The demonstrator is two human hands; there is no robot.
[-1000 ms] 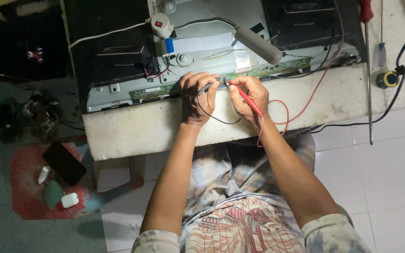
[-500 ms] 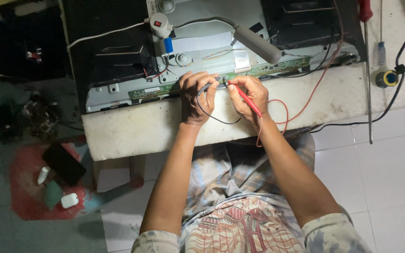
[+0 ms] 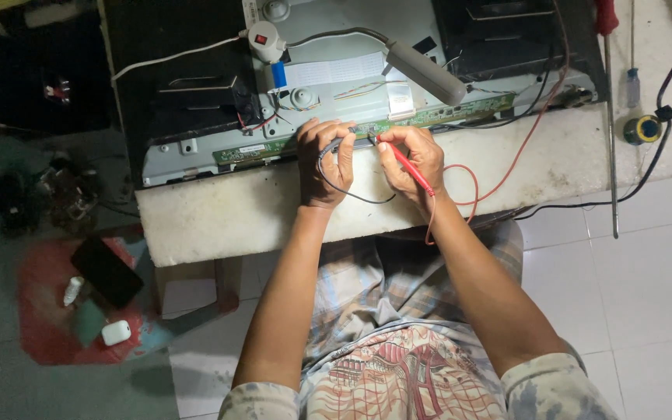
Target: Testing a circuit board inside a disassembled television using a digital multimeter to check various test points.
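From my remote seat, I saw the left hand pinching a black probe and the right hand pinching a red probe, tips close together on the green circuit strip (along the panel's near edge). I judged that a slipped tip could bridge neighbouring contacts there.

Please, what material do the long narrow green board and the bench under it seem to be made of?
The green circuit board strip, probed by the right hand with a red probe and the left hand with a black probe, looks like lacquered fibreglass laminate: glossy green with tiny parts. The bench top seems stone or concrete: thick, pale, matt, stained.
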